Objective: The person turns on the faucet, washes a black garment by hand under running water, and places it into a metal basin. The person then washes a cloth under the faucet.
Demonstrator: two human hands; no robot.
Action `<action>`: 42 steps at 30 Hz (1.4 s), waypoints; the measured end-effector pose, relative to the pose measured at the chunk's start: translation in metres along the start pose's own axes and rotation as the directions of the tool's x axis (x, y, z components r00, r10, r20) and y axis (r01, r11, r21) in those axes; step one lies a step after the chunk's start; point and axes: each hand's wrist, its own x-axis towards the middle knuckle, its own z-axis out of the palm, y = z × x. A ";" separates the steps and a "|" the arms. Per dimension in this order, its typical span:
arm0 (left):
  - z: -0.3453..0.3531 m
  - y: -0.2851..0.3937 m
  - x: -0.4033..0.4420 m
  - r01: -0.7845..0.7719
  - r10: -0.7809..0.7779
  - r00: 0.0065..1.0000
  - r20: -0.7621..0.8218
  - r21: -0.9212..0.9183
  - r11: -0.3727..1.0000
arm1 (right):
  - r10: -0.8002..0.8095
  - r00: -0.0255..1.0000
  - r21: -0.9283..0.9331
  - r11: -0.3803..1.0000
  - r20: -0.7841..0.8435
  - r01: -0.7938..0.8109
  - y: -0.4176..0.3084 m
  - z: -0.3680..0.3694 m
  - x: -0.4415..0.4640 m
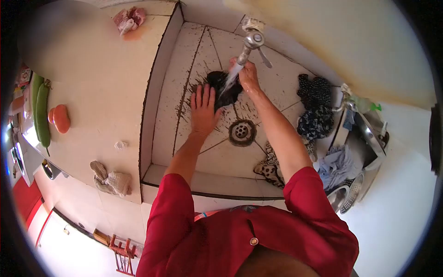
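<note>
A dark wet cloth [217, 82] lies bunched on the tiled floor of the sink [184, 134], under water running from the metal tap [251, 44]. My left hand [203, 111] is flat beside the cloth's left edge, fingers stretched out, the thumb side against it. At the cloth's upper right, my right hand [248, 76] grips its edge; the tap's spout partly covers these fingers. Dark splashes spread over the tiles around the cloth. The round drain [242, 132] is just below it, uncovered.
Patterned dark cloths [316, 108] and a spotted cloth [270, 171] lie at the sink's right. Beyond them are a grey cloth [339, 166] and metal strainers [353, 194]. Green gourds [42, 113], a tomato [60, 118], a piece of meat [129, 21] and a rag [110, 179] lie on the left counter.
</note>
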 end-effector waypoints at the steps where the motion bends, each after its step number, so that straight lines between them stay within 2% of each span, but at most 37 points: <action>1: 0.001 -0.001 0.001 -0.016 0.016 0.999 -0.040 0.013 1.000 | -0.036 0.999 -0.103 0.994 0.013 0.037 -0.015 -0.013 -0.003; 2: 0.000 -0.002 0.000 -0.016 0.015 0.998 -0.061 -0.023 1.000 | 0.039 0.999 -0.181 0.983 -0.016 -0.041 -0.030 -0.025 -0.013; 5: -0.020 0.003 0.002 0.035 -0.031 0.999 0.028 -0.165 0.986 | 0.007 0.996 0.081 0.997 -0.084 0.000 -0.076 -0.047 -0.040; 6: -0.029 0.006 0.005 0.062 -0.058 0.998 0.021 -0.209 0.976 | 0.158 0.984 0.180 0.974 -0.088 -0.140 -0.089 -0.052 -0.047; 9: -0.054 0.027 0.020 0.150 -0.218 0.973 -0.079 -0.507 0.849 | 0.230 0.973 0.296 0.928 0.019 -0.225 -0.123 -0.048 -0.071; 12: -0.072 0.047 0.043 0.109 -0.127 0.992 0.008 -0.572 0.813 | 0.137 0.989 0.241 0.960 0.052 -0.146 -0.152 -0.041 -0.085; 14: -0.083 0.050 0.051 0.148 -0.124 0.989 0.081 -0.515 0.844 | 0.047 0.999 0.165 0.985 0.020 -0.049 -0.182 -0.048 -0.095; 15: -0.088 0.051 0.053 0.167 -0.126 0.985 0.116 -0.485 0.859 | 0.023 1.000 0.189 0.982 0.007 -0.024 -0.195 -0.054 -0.098; 16: -0.095 0.053 0.051 0.104 -0.097 0.994 0.040 -0.489 0.866 | -0.001 1.000 0.213 0.977 -0.005 0.002 -0.205 -0.062 -0.100; 19: -0.118 0.060 0.052 0.157 -0.100 0.985 0.142 -0.486 0.860 | -0.049 0.997 0.237 0.970 -0.059 0.062 -0.227 -0.082 -0.111; 21: -0.123 0.057 0.054 0.240 -0.163 0.970 0.179 -0.626 0.742 | -0.072 0.989 0.241 0.965 -0.127 0.101 -0.233 -0.093 -0.120; 22: -0.125 0.054 0.054 0.279 -0.191 0.960 0.204 -0.686 0.672 | -0.134 0.982 0.147 0.977 -0.135 0.153 -0.232 -0.104 -0.121; 25: -0.131 0.019 0.054 0.045 -0.028 0.999 0.039 -0.554 0.831 | -0.191 0.978 -0.150 0.973 -0.082 0.177 -0.171 -0.142 -0.098; 26: -0.139 0.016 0.056 0.029 -0.030 1.000 0.005 -0.483 0.875 | -0.025 0.999 -0.013 1.000 -0.023 0.024 -0.159 -0.148 -0.098; 29: -0.165 0.009 0.064 0.051 -0.044 0.999 0.027 -0.435 0.899 | 0.109 0.994 0.141 0.984 0.019 -0.111 -0.119 -0.143 -0.100; 30: -0.157 0.004 0.066 -0.048 -0.014 0.987 -0.157 -0.379 0.924 | 0.131 0.991 0.264 0.955 0.037 -0.136 -0.109 -0.136 -0.098; 33: -0.140 0.000 0.071 0.224 -0.268 0.962 0.045 -0.690 0.689 | 0.201 0.966 0.181 0.957 0.161 -0.229 -0.086 -0.111 -0.090; 34: -0.142 0.010 0.074 0.264 -0.290 0.953 0.093 -0.727 0.634 | 0.232 0.948 -0.138 0.969 0.220 -0.205 -0.095 -0.101 -0.086; 36: -0.144 0.037 0.078 0.347 -0.319 0.926 0.201 -0.784 0.514 | 0.005 0.975 -0.273 0.960 0.221 0.057 -0.075 -0.059 -0.081; 38: -0.153 0.059 0.082 0.341 -0.260 0.937 0.236 -0.783 0.520 | 0.030 0.957 -0.304 0.951 0.288 0.061 -0.084 -0.022 -0.078; 40: -0.159 0.063 0.085 0.375 -0.208 0.927 0.313 -0.764 0.524 | 0.080 0.945 -0.382 0.923 0.317 0.050 -0.088 -0.018 -0.076; 42: -0.188 0.066 0.084 0.362 -0.129 0.923 0.362 -0.706 0.608 | 0.145 0.941 -0.492 0.870 0.307 0.026 -0.089 -0.026 -0.067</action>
